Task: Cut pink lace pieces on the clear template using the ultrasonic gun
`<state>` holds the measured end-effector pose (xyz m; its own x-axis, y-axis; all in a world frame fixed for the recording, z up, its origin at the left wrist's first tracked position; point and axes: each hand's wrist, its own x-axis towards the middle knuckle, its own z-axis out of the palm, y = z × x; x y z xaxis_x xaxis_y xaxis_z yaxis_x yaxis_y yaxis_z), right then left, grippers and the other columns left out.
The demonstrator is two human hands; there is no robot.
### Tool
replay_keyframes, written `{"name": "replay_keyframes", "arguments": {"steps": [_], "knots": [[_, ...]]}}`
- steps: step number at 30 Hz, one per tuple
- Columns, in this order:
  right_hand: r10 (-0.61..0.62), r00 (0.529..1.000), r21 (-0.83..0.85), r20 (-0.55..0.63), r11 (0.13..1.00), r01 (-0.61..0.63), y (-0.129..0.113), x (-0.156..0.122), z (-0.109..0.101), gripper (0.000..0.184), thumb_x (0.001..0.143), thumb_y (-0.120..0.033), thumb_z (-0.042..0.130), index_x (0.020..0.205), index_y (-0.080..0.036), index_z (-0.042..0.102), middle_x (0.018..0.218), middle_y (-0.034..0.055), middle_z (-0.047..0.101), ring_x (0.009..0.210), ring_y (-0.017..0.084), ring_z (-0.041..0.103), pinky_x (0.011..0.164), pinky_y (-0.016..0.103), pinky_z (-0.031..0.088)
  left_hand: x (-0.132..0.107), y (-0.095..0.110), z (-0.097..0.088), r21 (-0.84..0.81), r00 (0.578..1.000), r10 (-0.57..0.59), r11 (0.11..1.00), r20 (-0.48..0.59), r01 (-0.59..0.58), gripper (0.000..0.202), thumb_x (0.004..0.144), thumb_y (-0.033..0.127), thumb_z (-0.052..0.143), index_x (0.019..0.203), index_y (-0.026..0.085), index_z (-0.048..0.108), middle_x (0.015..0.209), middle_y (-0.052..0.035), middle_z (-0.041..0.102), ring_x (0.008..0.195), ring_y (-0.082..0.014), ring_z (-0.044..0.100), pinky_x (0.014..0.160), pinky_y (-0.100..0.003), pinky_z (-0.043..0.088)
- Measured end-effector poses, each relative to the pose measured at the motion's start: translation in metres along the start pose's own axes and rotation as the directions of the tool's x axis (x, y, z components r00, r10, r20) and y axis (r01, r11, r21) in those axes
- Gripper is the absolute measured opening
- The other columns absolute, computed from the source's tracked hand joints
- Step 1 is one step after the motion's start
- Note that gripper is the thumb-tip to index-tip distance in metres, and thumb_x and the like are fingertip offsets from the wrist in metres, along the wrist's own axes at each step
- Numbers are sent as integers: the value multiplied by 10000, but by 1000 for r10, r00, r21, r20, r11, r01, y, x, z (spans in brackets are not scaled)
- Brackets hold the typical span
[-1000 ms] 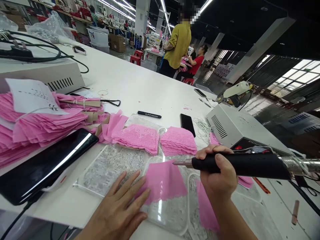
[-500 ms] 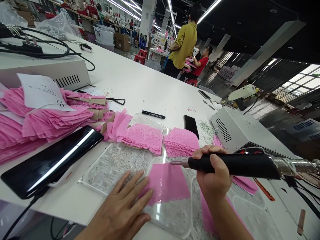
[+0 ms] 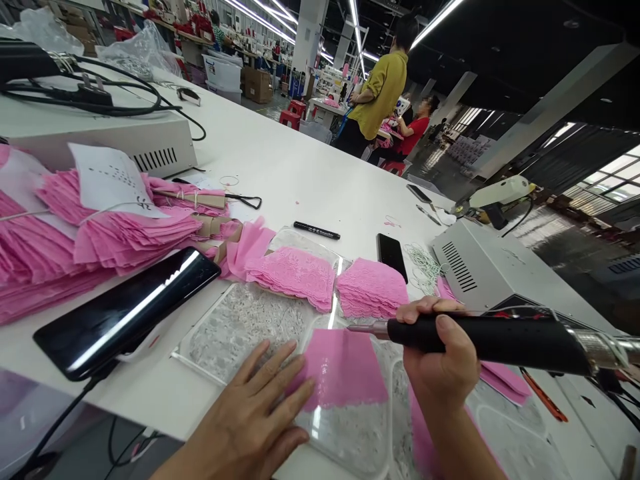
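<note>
A pink fabric piece [image 3: 345, 373] lies on a clear plastic plate [image 3: 350, 433]. My left hand [image 3: 265, 407] rests flat with fingers spread at its left side, fingertips touching the piece's left edge. My right hand [image 3: 443, 353] is wrapped round a black corded handheld tool [image 3: 500, 339] with a thin metal tip. The tip points left and sits at the piece's upper edge; whether it touches the fabric I cannot tell. Behind the plate lie two stacks of pink lace pieces, a left stack [image 3: 295, 277] and a right stack [image 3: 373, 288].
Bundled pink fabric [image 3: 130, 230] and a large black phone-like device [image 3: 127, 310] are at left. A marker [image 3: 317, 231], a phone [image 3: 392, 257] and a grey vented box [image 3: 480, 267] stand farther back. An orange cutter [image 3: 545, 395] lies at right. Two people are beyond the table.
The view has shifted slightly, so the table's things appear a little farther right. Both hands, the tool and the fabric piece keep nearly the same places relative to each other.
</note>
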<state>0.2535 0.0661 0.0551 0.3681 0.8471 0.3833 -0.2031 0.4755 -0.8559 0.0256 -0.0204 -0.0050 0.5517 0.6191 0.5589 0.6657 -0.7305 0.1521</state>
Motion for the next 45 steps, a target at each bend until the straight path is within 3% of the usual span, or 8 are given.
{"name": "replay_keyframes", "arguments": {"steps": [7,22,31,37,45], "knots": [[56,997,22,45,998,-57,0,-8,6,75,699,-245,615,752,-204,582,723,-26,504,572,110,532,561,288,490,1,3,-5,-17,1000,5,1000,12,-5,334,913,213,552,1238,152,599,1282,-106,606,1339,-295,418,1119,-551,337],[53,994,6,96,999,-54,4,-12,8,65,724,-231,620,756,-210,567,737,-24,514,595,119,544,604,314,506,1,4,-3,-54,999,-30,998,15,31,310,936,214,520,1226,134,595,1252,-116,620,1332,-310,423,1084,-570,375],[106,986,39,130,993,-112,-7,-21,17,58,717,-235,607,757,-202,583,730,-20,496,578,114,533,564,301,505,1,7,-14,-123,999,-40,992,-5,39,273,948,277,525,1182,170,617,1196,-79,660,1229,-264,544,1070,-477,423],[102,976,33,193,993,-110,-5,-31,24,85,726,-257,615,787,-208,582,739,-19,497,588,117,537,594,314,504,0,8,-15,-135,998,-58,989,3,58,277,955,308,516,1171,167,618,1175,-86,669,1215,-276,556,1044,-484,442],[113,976,31,187,992,-121,-4,-34,26,91,718,-260,622,773,-210,570,723,-22,500,575,122,533,587,325,496,-1,8,-14,-143,998,-62,988,-4,61,282,955,315,512,1164,155,615,1161,-90,673,1206,-286,562,1032,-490,452]]}}
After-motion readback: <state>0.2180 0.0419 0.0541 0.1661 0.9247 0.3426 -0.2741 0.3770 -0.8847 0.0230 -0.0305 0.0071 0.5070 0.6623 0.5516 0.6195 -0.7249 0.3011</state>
